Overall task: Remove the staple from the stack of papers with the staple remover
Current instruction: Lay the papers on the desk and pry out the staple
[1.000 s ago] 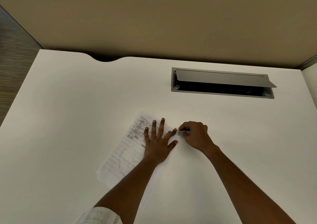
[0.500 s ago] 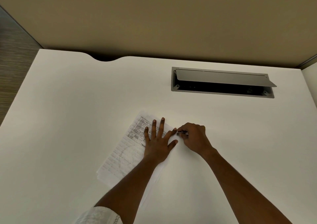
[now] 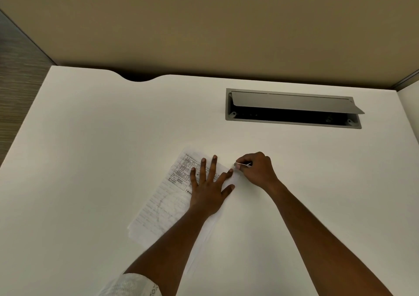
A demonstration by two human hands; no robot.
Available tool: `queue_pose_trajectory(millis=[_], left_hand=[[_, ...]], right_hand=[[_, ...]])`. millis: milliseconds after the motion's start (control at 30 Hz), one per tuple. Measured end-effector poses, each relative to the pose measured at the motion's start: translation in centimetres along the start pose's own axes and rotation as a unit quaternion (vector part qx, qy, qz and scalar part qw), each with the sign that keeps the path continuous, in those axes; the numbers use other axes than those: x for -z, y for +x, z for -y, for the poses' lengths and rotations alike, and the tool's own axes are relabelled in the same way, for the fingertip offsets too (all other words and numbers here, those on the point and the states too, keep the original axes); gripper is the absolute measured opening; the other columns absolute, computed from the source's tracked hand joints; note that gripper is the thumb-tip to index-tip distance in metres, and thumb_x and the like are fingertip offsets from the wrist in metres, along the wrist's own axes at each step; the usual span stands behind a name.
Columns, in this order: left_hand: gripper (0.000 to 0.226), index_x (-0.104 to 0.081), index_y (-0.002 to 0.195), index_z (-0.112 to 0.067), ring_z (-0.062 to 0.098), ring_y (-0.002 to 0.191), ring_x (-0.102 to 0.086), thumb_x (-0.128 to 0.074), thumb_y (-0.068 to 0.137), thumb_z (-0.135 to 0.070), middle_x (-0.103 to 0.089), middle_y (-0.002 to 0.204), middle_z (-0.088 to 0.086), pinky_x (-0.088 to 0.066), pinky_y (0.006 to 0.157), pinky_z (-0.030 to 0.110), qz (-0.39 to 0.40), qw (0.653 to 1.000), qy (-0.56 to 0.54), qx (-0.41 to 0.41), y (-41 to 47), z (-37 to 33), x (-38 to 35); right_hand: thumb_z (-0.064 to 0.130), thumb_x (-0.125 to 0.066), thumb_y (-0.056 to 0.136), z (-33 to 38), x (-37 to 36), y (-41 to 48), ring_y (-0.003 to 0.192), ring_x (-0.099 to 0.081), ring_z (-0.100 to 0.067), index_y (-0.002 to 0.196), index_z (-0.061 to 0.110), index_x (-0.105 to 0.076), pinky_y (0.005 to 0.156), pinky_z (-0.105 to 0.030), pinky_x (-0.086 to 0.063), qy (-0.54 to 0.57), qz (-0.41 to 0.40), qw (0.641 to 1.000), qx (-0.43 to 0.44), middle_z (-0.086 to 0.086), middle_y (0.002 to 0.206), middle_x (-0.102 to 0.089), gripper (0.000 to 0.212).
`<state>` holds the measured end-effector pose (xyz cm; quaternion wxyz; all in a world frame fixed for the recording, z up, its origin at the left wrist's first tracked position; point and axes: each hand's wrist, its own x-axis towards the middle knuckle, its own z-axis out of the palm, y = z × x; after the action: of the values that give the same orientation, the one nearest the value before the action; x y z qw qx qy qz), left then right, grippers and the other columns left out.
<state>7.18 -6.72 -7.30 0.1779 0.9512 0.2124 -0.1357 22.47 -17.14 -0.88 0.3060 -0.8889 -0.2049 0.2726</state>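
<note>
1. the papers (image 3: 167, 205) lie flat on the white worktop (image 3: 90, 159), turned at an angle, with the printed side up and the far corner pointing away from the person.
2. the left hand (image 3: 209, 188) lies palm down on the upper part of the papers, its fingers (image 3: 213, 166) spread wide apart and flat, clamped on nothing.
3. the right hand (image 3: 256, 171) sits just beside the right corner of the papers, near the left index fingertip.
4. its fingers (image 3: 241, 163) are curled together and pinched on a thin metal tool, the remover (image 3: 242, 164), which lies nearly level and points left toward the paper corner.
5. the tip of the remover is at the corner of the papers; whether it touches them is too small to tell, and the staple itself cannot be made out.
6. a white sleeve (image 3: 133, 285) shows on the left forearm at the bottom edge; the right forearm is bare.
7. a grey cable tray (image 3: 292, 123) with its lid tilted open is set into the worktop, well apart from the hands on the far side.
8. a tan wall (image 3: 204, 23) stands behind the worktop.
</note>
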Motion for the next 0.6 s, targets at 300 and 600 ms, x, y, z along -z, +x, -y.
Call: queue_pose_trajectory(millis=[300, 600], left_hand=[[0.06, -0.012, 0.158, -0.052, 0.031, 0.151, 0.035, -0.018, 0.102, -0.07, 0.031, 0.168, -0.001, 0.022, 0.117, 0.057, -0.004, 1.0, -0.005, -0.002, 0.0, 0.0, 0.1], [0.059, -0.011, 0.158, -0.054, 0.03, 0.154, 0.03, -0.018, 0.102, -0.07, 0.027, 0.169, -0.002, 0.017, 0.121, 0.058, -0.032, 0.999, -0.004, -0.004, -0.1, 0.2, -0.6]], right_hand=[[0.011, -0.066, 0.092, -1.8, 0.2, -1.2, 0.103, -0.07, -0.02, 0.106, 0.021, -0.075, 0.095, -0.046, -0.049, -0.087, -0.088, 0.992, 0.033, 0.005, 0.109, -0.077, 0.02], [0.007, -0.066, 0.093, -3.0, -0.3, -1.8, 0.095, -0.072, -0.028, 0.105, 0.011, -0.076, 0.084, -0.049, -0.057, -0.067, -0.209, 0.973, 0.072, -0.005, 0.105, -0.078, 0.016]])
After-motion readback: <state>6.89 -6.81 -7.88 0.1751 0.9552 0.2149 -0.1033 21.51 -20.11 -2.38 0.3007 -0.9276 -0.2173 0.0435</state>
